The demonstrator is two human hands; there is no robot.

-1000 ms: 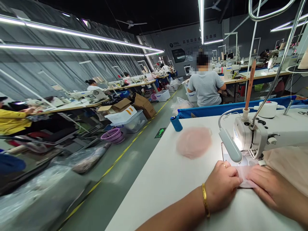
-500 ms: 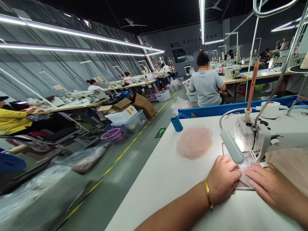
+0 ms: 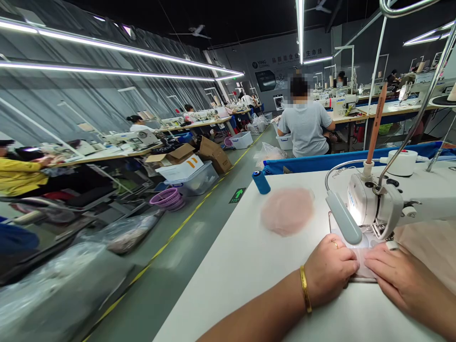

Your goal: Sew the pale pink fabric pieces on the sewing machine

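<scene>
My left hand, with a gold bangle and a ring, is closed with its fingers curled on a thin, pale pink sheer fabric in front of the sewing machine. From the other side, my right hand grips the same fabric, its fingers pressed together close to the presser foot. A grey lamp head hangs over the sewing spot and hides part of the fabric and the needle. More beige-pink fabric lies beyond my right hand.
Left of the machine, a round sheer pink piece and a blue thread cone lie on the white table. A pencil stands upright on the machine. Across the aisle are boxes, a purple basket and bagged goods; a co-worker sits ahead.
Both hands have shifted slightly at the machine, and a little more of the fabric shows between them. The fabric stays under my fingers.
</scene>
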